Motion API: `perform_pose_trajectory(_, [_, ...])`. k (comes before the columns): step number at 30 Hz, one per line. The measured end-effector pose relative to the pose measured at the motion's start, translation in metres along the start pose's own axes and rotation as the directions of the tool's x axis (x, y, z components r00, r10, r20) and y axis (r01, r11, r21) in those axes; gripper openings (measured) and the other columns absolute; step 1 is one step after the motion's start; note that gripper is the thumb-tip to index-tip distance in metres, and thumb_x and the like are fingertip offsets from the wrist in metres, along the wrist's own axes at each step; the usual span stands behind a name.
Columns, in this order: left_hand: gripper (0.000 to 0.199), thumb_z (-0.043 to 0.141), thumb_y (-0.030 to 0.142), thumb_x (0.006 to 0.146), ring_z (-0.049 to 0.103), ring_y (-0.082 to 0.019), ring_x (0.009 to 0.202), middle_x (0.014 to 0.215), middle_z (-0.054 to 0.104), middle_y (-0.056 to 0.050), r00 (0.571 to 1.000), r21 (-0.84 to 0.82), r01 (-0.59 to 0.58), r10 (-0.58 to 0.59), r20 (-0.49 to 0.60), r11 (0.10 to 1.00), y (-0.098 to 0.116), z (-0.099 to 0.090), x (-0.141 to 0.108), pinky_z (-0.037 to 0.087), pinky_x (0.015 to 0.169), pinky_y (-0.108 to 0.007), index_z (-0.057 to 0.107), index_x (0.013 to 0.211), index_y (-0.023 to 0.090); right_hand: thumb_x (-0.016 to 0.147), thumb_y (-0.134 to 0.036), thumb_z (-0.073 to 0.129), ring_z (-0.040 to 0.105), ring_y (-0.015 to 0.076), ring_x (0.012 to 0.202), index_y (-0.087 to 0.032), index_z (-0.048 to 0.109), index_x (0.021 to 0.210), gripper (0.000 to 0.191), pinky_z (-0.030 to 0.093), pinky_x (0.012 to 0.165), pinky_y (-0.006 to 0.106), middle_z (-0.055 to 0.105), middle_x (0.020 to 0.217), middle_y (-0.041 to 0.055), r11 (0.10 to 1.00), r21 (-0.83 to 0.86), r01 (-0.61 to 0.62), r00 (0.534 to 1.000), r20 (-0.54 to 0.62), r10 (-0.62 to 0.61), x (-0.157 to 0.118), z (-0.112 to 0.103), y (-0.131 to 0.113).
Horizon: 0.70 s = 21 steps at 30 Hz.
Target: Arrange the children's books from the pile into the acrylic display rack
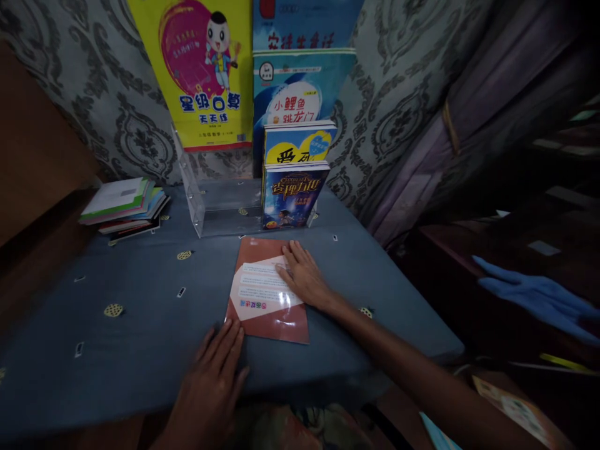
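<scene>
While your right hand (307,278) is lying flat over right edge of red-brown booklet (265,289), fingers extended and not closing on anything, your left hand (213,375) is reaching its near left corner with fingertips, fingers nearly straight, also grasping nothing. Booklet is lying flat on blue-grey tablecloth (150,337), its printing facing upside down to you. Beyond it, clear rack (225,222) is standing, dark blue book (294,197) leaning in its right part. Left of rack, stack of books (124,206) is resting.
</scene>
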<state>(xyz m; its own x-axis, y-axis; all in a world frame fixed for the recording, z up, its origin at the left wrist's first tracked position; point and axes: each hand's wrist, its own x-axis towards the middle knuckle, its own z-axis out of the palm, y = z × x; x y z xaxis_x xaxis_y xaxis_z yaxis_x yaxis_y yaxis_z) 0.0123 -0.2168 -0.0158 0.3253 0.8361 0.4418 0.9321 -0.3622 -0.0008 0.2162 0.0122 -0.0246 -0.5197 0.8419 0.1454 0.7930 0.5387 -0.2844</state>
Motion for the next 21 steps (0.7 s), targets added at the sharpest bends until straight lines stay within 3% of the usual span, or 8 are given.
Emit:
perform_pose_trajectory(4, [0.065,0.041,0.033,0.104,0.062,-0.027,0.126,0.138,0.064,-0.014,0.994,0.052,-0.01,0.015,-0.11,0.999,0.008,0.004,0.003,0.053,0.098,-0.04,0.017,0.161,0.011,0.103,-0.054,0.026,0.02,0.0326,0.154,-0.003,0.039,0.153,0.073,0.025,0.124,0.051,0.031,0.162,0.0211,0.994,0.061,0.092,0.996,-0.012,-0.091,0.004,0.003,0.004])
perform_pose_trajectory(9, [0.063,0.038,0.032,0.105,0.065,-0.025,0.121,0.136,0.066,-0.013,0.996,0.045,-0.016,0.02,-0.084,0.999,0.011,0.005,0.004,0.054,0.097,-0.04,0.015,0.161,0.012,0.103,-0.055,0.026,0.017,0.0296,0.155,-0.002,0.039,0.152,0.074,0.023,0.125,0.049,0.03,0.163,0.021,0.963,0.118,0.242,0.968,0.032,-0.247,0.027,0.004,0.001])
perform_pose_trajectory(15, [0.066,0.036,0.045,0.105,0.046,-0.024,0.143,0.154,0.049,-0.012,0.994,-0.068,-0.041,0.047,0.094,0.997,-0.005,0.006,0.015,0.047,0.11,-0.039,0.014,0.162,0.017,0.104,-0.049,0.028,0.019,0.029,0.155,-0.002,0.04,0.152,0.068,0.022,0.126,0.05,0.034,0.161,0.0216,0.948,0.16,0.277,0.959,0.009,-0.282,0.034,0.005,0.001])
perform_pose_trajectory(21, [0.059,0.035,0.046,0.106,0.032,-0.021,0.15,0.16,0.038,-0.009,0.959,-0.21,-0.051,0.106,0.264,0.976,-0.029,0.015,0.057,0.038,0.119,-0.042,0.025,0.159,0.023,0.103,-0.042,0.031,0.02,0.0282,0.154,-0.008,0.04,0.153,0.061,0.024,0.125,0.053,0.034,0.162,0.0169,0.942,0.193,0.276,0.959,0.014,-0.284,0.031,0.005,0.001])
